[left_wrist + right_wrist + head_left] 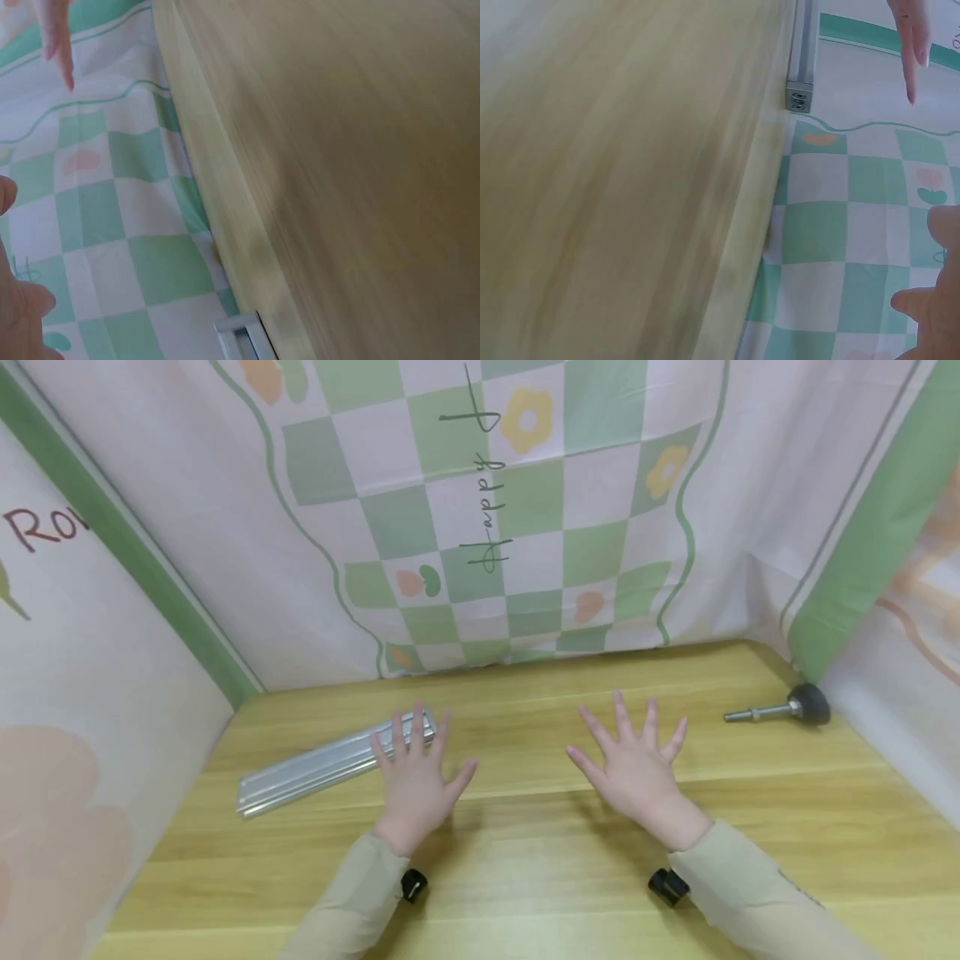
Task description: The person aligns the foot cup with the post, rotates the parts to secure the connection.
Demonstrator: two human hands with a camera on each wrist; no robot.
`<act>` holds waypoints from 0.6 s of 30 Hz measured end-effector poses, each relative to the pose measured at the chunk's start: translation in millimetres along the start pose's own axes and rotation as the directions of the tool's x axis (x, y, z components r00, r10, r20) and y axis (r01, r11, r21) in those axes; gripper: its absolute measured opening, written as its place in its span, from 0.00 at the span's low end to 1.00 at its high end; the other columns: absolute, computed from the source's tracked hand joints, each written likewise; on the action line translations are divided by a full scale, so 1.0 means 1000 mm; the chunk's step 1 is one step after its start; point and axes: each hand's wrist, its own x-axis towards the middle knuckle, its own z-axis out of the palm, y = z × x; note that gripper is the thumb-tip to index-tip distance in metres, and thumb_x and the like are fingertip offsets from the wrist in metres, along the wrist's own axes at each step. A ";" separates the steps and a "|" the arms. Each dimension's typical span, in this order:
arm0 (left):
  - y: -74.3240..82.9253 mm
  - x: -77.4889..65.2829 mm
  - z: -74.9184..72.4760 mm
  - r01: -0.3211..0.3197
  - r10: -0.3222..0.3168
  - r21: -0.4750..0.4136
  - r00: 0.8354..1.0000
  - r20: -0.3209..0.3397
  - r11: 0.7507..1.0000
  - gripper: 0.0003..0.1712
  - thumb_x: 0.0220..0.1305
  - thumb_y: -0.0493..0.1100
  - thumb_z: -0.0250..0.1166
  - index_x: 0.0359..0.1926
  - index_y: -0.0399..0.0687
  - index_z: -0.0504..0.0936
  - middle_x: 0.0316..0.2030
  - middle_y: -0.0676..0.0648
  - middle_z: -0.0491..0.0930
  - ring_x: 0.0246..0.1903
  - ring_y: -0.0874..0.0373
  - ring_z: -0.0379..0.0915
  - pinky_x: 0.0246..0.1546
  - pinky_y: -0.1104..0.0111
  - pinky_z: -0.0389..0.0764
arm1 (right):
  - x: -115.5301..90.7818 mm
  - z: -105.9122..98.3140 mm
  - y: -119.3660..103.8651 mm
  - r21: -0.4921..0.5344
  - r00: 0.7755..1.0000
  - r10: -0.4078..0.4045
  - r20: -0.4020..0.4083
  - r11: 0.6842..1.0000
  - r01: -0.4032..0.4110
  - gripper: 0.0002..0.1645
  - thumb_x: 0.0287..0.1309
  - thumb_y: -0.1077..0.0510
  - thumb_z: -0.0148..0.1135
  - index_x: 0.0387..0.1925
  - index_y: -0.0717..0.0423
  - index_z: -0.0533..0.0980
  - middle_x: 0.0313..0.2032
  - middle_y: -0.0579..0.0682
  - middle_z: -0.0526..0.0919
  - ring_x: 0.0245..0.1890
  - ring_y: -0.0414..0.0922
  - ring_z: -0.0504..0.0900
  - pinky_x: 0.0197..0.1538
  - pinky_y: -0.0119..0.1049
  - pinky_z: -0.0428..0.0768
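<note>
Both hands are held flat with fingers spread over a wooden table. My left hand holds nothing; its fingertips lie over the right end of a silver aluminium bar, and I cannot tell whether they touch it. The bar's end also shows in the left wrist view, below a straight finger. My right hand is empty, over bare wood right of centre. In the right wrist view the bar's end shows near a straight finger.
A black round foot with a threaded metal stud lies at the far right of the table. Checked cloth hangs behind the table, with more cloth walls close on the left and right sides.
</note>
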 end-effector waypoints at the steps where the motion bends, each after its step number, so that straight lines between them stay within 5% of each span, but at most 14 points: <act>1: -0.003 0.000 0.000 0.007 -0.007 -0.008 1.000 0.005 1.000 0.44 0.64 0.70 0.46 0.74 0.57 0.51 0.74 0.39 0.39 0.71 0.34 0.30 0.63 0.33 0.31 | 0.000 0.000 0.000 -0.003 1.000 -0.001 0.003 1.000 0.001 0.42 0.65 0.28 0.32 0.73 0.44 0.50 0.73 0.65 0.35 0.66 0.75 0.25 0.55 0.70 0.13; 10: -0.031 -0.001 -0.011 0.054 -0.054 0.001 0.998 -0.024 0.999 0.44 0.63 0.67 0.51 0.73 0.53 0.53 0.74 0.37 0.42 0.71 0.32 0.32 0.62 0.32 0.30 | 0.000 -0.002 0.006 -0.026 1.000 -0.002 0.012 1.000 0.003 0.41 0.66 0.30 0.33 0.73 0.43 0.49 0.73 0.65 0.35 0.66 0.75 0.27 0.55 0.71 0.14; 18: -0.067 0.002 -0.017 0.104 -0.105 -0.051 0.995 0.001 0.993 0.42 0.65 0.65 0.50 0.73 0.53 0.51 0.74 0.36 0.36 0.71 0.33 0.23 0.62 0.34 0.23 | -0.003 -0.001 0.013 -0.018 1.000 -0.008 -0.007 1.000 0.008 0.41 0.66 0.30 0.34 0.73 0.44 0.51 0.72 0.66 0.37 0.67 0.75 0.28 0.55 0.70 0.14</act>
